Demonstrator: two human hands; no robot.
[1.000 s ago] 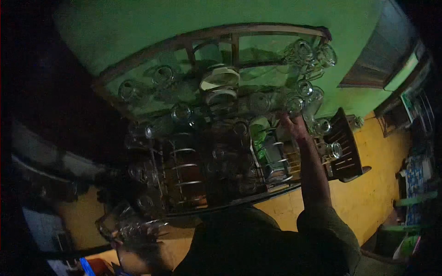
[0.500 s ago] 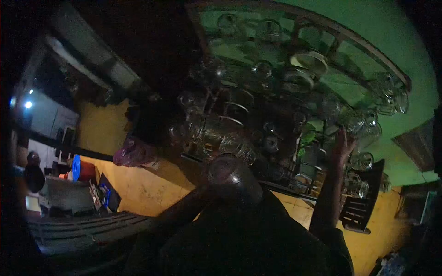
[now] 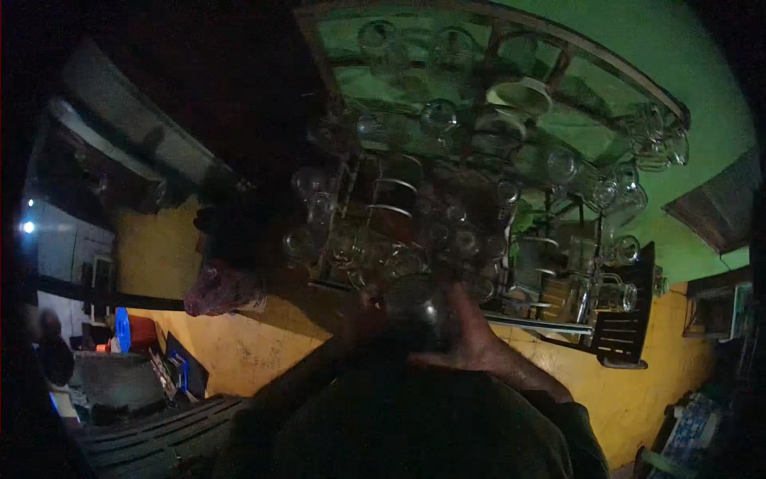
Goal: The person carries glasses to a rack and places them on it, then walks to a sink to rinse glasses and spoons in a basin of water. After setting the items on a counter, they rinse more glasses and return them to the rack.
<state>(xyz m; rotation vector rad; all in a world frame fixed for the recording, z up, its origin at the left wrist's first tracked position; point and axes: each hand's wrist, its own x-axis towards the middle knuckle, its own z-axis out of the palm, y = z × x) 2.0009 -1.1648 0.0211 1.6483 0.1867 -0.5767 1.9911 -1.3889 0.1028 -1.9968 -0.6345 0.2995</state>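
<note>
Close to my chest is a round, shiny glass vessel (image 3: 419, 299); the dim light hides its exact kind. My right hand (image 3: 472, 339) grips its right side, fingers along the wall and thumb underneath. On the opposite side, my left hand (image 3: 363, 319) is mostly lost in shadow but appears wrapped around it. Just beyond both hands stands a metal rack (image 3: 535, 323) with clear glassware. Among its pieces are a glass mug (image 3: 618, 295) at the right and a glass with a round base (image 3: 562, 162) higher up.
A dark slatted chair (image 3: 622, 339) stands right of the rack, against the yellow wall (image 3: 542, 359). To the left are a purple plastic bag (image 3: 223, 289), a blue-and-red bucket (image 3: 137, 329) and a dark slatted surface (image 3: 159, 423). Green wall rises behind the upper shelf.
My right hand has come down from the glassware at the rack's right side and now holds the vessel with my left. The view has shifted slightly.
</note>
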